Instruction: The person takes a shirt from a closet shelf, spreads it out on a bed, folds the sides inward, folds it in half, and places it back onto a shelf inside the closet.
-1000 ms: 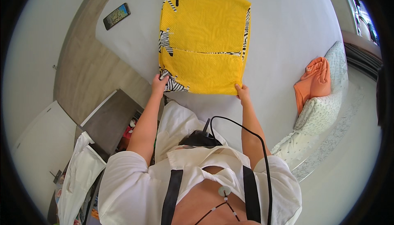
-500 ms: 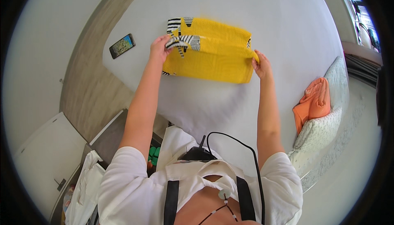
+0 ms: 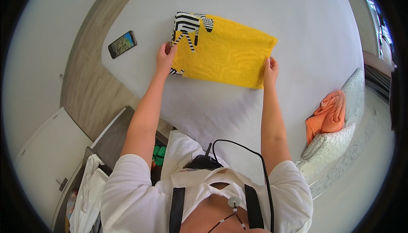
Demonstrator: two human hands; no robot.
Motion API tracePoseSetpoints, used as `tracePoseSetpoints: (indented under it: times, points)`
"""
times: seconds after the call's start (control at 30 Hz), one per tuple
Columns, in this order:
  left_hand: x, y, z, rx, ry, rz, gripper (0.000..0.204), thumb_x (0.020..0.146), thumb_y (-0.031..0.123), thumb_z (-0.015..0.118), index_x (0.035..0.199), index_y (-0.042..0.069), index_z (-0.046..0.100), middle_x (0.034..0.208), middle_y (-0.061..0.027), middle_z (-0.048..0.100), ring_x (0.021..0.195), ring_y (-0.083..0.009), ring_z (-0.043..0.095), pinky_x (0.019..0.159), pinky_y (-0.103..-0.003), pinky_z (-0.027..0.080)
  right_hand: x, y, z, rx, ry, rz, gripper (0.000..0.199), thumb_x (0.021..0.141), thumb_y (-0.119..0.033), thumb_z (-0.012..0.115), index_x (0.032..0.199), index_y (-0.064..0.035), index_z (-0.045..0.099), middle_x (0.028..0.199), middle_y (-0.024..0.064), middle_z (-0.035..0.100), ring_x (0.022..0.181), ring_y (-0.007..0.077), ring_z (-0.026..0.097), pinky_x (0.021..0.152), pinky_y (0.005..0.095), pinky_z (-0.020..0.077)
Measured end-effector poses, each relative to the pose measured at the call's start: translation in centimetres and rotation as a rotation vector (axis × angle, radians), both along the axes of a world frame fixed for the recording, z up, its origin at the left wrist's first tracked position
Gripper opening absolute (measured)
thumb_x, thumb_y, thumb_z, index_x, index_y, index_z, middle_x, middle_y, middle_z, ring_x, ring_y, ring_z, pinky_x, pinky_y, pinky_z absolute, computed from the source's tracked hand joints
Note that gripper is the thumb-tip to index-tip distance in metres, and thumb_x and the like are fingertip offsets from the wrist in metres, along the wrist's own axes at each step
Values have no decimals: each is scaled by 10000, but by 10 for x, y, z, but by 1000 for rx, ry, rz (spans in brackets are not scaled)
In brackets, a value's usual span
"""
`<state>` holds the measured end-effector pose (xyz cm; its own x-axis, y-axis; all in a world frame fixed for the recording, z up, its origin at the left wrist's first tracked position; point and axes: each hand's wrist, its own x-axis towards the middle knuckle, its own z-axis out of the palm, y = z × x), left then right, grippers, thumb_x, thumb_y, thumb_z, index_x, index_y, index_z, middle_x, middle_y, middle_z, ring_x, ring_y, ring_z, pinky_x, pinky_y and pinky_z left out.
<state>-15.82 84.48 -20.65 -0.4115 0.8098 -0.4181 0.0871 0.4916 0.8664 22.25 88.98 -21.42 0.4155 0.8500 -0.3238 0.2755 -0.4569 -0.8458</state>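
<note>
A yellow knitted blanket with black-and-white zebra figures lies folded into a flat rectangle on the bed. At its left edge, my left hand pinches the fabric below the zebra's legs. My right hand has its fingers closed on the right edge, a little above the near corner. The upper layer is spread smooth between both hands. Parts of my fingertips are hidden against the cloth.
A phone with a lit screen lies on the bed's left side. To the right, an orange cloth rests on patterned pillows. A black cable loops in front of my chest. An open drawer with green items is at lower left.
The raised fold of the blanket has come down toward me and now lies flat, showing the whole zebra. My right hand has moved slightly nearer; my left hand has shifted slightly down the edge.
</note>
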Motion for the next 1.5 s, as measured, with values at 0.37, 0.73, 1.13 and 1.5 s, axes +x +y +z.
tracePoseSetpoints:
  times: [0.37, 0.73, 1.13, 1.5]
  points:
    - [18, -18, 0, -21, 213, -92, 335, 766, 242, 545, 975, -18, 513, 872, -128, 588, 803, -225, 561, 709, -319, 419, -23, -19, 13, -54, -245, 257, 366, 776, -244, 541, 1025, 14, 466, 943, 133, 560, 820, 197, 538, 690, 296, 423]
    - [-1, -82, 47, -39, 410, -50, 317, 812, 270, 462, 840, -41, 519, 736, -205, 548, 694, -338, 527, 616, -373, 399, -5, -63, 40, -171, -107, 172, 327, 773, -233, 537, 949, 40, 500, 875, 164, 569, 795, 237, 543, 682, 341, 424]
    - [33, -234, 34, -146, 647, -124, 257, 824, 232, 440, 957, 18, 484, 906, -177, 514, 810, -334, 488, 658, -388, 398, -20, -209, 52, -189, -487, 171, 356, 776, -171, 520, 1076, -3, 429, 1063, 166, 471, 959, 270, 470, 767, 349, 396]
    - [89, -168, 11, 420, 914, -1067, 436, 787, 189, 472, 1180, 35, 361, 1251, -98, 332, 1189, -214, 266, 969, -403, 211, -117, -178, 40, 299, -682, 1288, 508, 715, -160, 553, 1183, -80, 372, 1254, 96, 338, 1147, 250, 322, 922, 401, 279]
